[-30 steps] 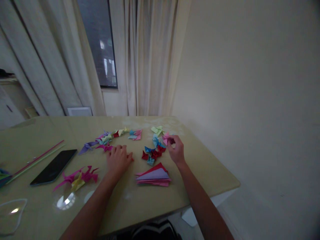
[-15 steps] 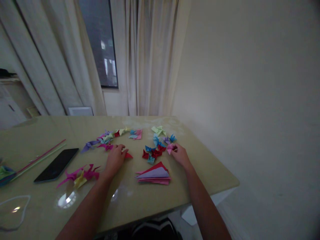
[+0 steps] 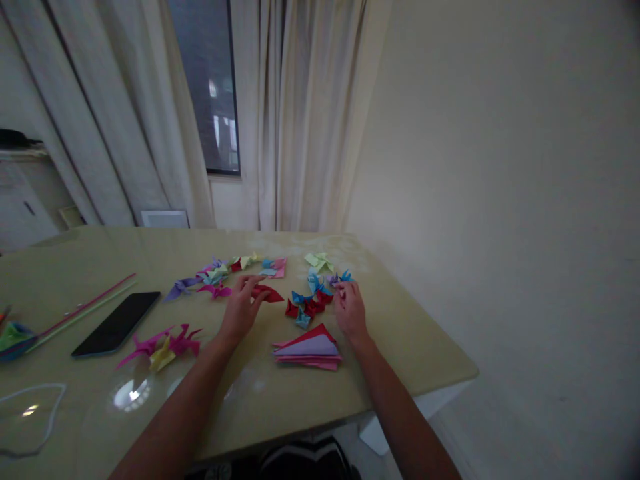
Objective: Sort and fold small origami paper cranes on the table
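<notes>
My left hand (image 3: 242,308) pinches a red folded paper piece (image 3: 268,293) just above the table, its pointed end toward the right. My right hand (image 3: 350,308) has its fingers pressed together at the right edge of a group of small origami pieces; the fingers hide what is between them. Close beside it lie a purple origami piece (image 3: 332,280), a blue one (image 3: 346,275) and a light blue one (image 3: 316,283). Several dark red pieces (image 3: 313,307) sit between my hands. Nearer me rests a stack of folded paper (image 3: 307,350), purple and red on top.
A row of origami cranes (image 3: 215,275) runs along the back left. Magenta and yellow cranes (image 3: 164,350) lie left of my left forearm, beside a black phone (image 3: 117,323). Farther left are thin pink and green sticks (image 3: 85,312) and a white cable loop (image 3: 55,413). A wall (image 3: 500,200) borders the right.
My left hand has lifted slightly and shifted right with the red paper, which shows more now. My right hand has turned inward; the pink piece seen at its fingertips is now hidden.
</notes>
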Available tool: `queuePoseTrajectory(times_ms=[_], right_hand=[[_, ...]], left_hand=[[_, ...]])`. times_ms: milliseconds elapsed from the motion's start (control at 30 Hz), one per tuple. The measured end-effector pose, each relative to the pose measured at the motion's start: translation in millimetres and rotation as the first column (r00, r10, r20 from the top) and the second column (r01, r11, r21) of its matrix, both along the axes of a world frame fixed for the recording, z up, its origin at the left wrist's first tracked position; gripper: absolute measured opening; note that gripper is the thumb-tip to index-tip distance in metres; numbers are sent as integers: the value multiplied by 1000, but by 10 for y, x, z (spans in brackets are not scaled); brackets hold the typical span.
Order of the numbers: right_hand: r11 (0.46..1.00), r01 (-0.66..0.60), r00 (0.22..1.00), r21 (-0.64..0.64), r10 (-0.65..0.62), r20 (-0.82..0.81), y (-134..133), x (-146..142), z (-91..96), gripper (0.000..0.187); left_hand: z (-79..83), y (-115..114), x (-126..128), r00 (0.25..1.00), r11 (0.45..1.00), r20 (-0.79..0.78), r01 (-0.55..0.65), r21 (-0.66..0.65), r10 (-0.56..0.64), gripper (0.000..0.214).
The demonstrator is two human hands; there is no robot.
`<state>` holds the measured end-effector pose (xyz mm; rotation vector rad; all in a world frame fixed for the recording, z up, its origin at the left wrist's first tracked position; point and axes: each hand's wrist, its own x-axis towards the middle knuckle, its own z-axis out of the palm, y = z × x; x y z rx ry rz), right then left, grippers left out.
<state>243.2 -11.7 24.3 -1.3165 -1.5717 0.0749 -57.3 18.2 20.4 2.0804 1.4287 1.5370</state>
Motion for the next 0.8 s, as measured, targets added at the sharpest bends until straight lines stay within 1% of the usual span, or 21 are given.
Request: queuePoseTrajectory(times_ms=[100,167,233,300,433,500,533,567,600,633,667,700,733,767,800], right_hand=[[983,-182,982,29,180,48,-107,-200,64,17],[952,-305,948,20,302,104,-163,-284,90,18],[921,-390,912,6,385,143,-196,-329,99,24],[902,-433,890,6,426,165,-206,-344,91,26],[866,-500,854,22,488,180,-194,-357,49,19],[858,-513,848,27,502,169,-185,-369,28,17],[862,-506,855,31,496,151,-178,-371,20,17],[874,-484,870,38,476,126,-168,-368,13,16],[895,-442,895,51,437,91,-153,-354,9,16],[922,-380,925,70,378,43,-131,-328,8,15],[950,-300,953,89,302,-18,-103,-285,9,16],[974,-205,973,102,214,-88,-69,-225,12,17],[989,-102,979,107,119,-166,-29,-150,17,20],[995,-2,970,102,27,-243,14,-62,21,24],[992,89,948,85,-58,-314,58,34,23,28]], left_hand=[[23,-109,173,987,980,9,156,121,-158,31],[20,-180,283,971,962,-40,238,132,-234,32],[5,-236,363,952,948,-107,297,115,-286,32],[-20,-272,403,930,931,-180,344,125,-320,32],[-65,-308,412,886,892,-291,419,171,-361,32],[-58,-311,414,878,883,-315,430,187,-361,32],[-42,-304,412,885,888,-318,414,200,-341,32],[-18,-292,403,902,902,-311,373,215,-299,33],[11,-273,381,927,925,-294,306,225,-235,34],[42,-248,343,951,952,-271,211,224,-147,35],[71,-219,284,967,974,-253,90,207,-36,36],[92,-189,203,965,984,-245,-51,172,93,38],[103,-161,105,939,971,-257,-202,124,228,39],[101,-135,-7,891,936,-291,-345,68,349,41],[86,-114,-124,830,885,-343,-465,12,440,44]])
